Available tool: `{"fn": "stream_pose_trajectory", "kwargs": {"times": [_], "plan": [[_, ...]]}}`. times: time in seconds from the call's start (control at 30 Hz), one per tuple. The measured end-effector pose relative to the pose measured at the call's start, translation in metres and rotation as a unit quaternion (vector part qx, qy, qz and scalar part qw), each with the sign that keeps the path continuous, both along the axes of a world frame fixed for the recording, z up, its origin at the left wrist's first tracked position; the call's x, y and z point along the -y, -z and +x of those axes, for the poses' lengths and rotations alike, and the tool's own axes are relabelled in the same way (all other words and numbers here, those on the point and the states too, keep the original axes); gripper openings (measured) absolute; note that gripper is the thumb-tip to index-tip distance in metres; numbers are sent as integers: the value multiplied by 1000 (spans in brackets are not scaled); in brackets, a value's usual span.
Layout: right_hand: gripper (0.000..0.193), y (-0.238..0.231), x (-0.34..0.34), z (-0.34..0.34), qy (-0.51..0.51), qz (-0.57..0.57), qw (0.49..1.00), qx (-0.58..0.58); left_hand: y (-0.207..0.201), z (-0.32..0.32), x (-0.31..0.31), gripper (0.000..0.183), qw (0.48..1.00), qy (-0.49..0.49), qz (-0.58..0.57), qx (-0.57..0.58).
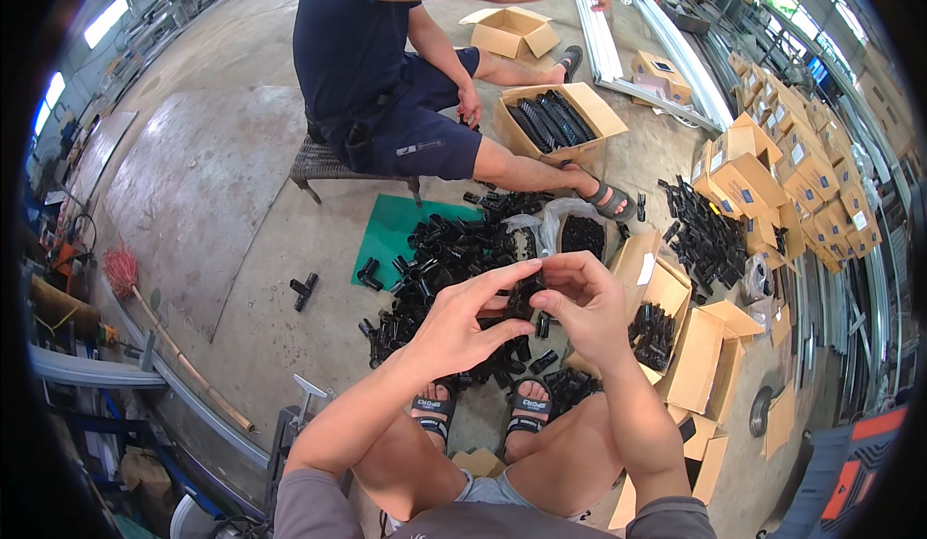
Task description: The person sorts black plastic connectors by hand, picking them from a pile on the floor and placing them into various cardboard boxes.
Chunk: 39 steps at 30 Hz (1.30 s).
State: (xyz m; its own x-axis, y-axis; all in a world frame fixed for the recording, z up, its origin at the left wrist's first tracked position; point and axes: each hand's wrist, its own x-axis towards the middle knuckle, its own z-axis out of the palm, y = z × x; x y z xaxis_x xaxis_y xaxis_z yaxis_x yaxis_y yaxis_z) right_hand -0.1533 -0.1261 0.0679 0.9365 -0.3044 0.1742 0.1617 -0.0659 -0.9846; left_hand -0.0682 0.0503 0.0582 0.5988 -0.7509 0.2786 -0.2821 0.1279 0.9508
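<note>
Both my hands meet over a pile of black plastic pipe fittings [439, 249]. Between their fingertips is a black plastic fitting [522, 299], largely covered by the fingers, so its full shape cannot be made out. My left hand [473, 312] grips it from the left, thumb below and fingers above. From the right, my right hand [587, 309] pinches it with curled fingers and thumb. Under the pile, part of a green sheet [379, 225] shows. One T-shaped black fitting [304, 291] lies apart on the floor to the left.
A co-worker [357, 75] sits on a woven stool [328, 162] ahead, beside a carton of black parts [594, 109]. Open cartons [710, 360] stand at my right, near another black heap [700, 230] and stacked boxes [806, 167]. A broom [179, 351] lies left.
</note>
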Motion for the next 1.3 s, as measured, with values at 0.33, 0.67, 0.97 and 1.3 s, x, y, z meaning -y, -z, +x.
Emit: {"fn": "stream_pose_trajectory", "kwargs": {"times": [0.33, 0.67, 0.97, 1.3], "plan": [[33, 5, -1, 2, 14, -39, 999, 25, 0, 1, 0, 76, 998, 4, 7, -65], [32, 10, -1, 6, 29, -14, 999, 8, 6, 4, 5, 75, 986, 19, 40, -160], [31, 28, 40, 36, 60, 48, 995, -68, 16, 7, 13, 73, 943, 7, -38, -330], [26, 228, 220, 65, 233, -42, 898, -371, 26, 44, -2, 64, 852, -155, -114, -487]]}}
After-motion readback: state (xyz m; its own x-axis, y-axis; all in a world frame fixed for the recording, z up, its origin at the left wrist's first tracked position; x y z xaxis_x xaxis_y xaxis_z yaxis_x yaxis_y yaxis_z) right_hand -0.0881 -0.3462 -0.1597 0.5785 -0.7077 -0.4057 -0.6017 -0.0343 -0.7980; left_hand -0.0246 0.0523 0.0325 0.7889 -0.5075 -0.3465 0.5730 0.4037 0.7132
